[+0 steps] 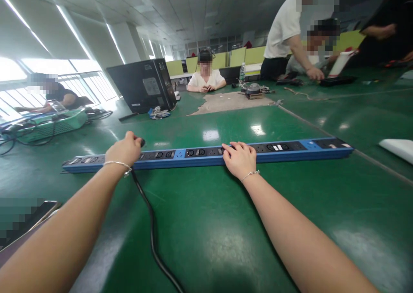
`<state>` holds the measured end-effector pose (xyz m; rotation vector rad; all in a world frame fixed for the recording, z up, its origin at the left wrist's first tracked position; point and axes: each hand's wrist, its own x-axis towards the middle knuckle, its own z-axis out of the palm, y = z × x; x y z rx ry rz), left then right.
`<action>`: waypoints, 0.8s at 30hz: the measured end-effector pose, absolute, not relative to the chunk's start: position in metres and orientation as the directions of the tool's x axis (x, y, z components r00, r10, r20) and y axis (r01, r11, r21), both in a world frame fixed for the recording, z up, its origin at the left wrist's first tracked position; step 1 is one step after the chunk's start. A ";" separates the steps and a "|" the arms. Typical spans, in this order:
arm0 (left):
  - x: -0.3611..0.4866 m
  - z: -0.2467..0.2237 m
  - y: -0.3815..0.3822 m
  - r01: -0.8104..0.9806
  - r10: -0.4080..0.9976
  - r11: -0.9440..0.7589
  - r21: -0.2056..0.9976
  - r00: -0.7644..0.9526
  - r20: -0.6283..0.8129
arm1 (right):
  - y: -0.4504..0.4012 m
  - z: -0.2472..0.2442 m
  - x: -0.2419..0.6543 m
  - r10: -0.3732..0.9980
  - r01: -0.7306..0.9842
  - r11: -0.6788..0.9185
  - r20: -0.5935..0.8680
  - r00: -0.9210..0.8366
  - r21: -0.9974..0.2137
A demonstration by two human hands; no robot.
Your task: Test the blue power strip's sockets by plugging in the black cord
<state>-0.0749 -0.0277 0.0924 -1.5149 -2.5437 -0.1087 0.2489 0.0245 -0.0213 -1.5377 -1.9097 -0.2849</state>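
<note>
Strip (pixel 206 161) lies flat on the green table (pixel 200 207) dead ahead, running from 10 o'clock to 2, outlets (pixel 195 152) up. Your right hand (pixel 241 158), at about 12:30, is palm down with fingers loosely spread over it: bracing, not clenched, as far as I can see. Your left hand (pixel 124 151), at 11, is curled tight round the black plug (pixel 142 143); only the tip shows, so can't tell which way its face points or whether it touches the strip. Cord (pixel 151 215) drops from under that hand toward 6. To do this well: press straight down with the right so the strip can't skid toward 12, fingertips off the outlet in use. Grip the plug body, not the cord. Square it to the outlet before any force, no rocking. Leave slack at 6 so the cord doesn't twist your wrist.
</note>
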 end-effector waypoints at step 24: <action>0.017 0.060 0.014 0.964 0.964 0.262 -0.036 -0.263 -0.048 | 0.025 -0.021 0.247 0.790 0.913 0.285 0.611 -0.051 -0.292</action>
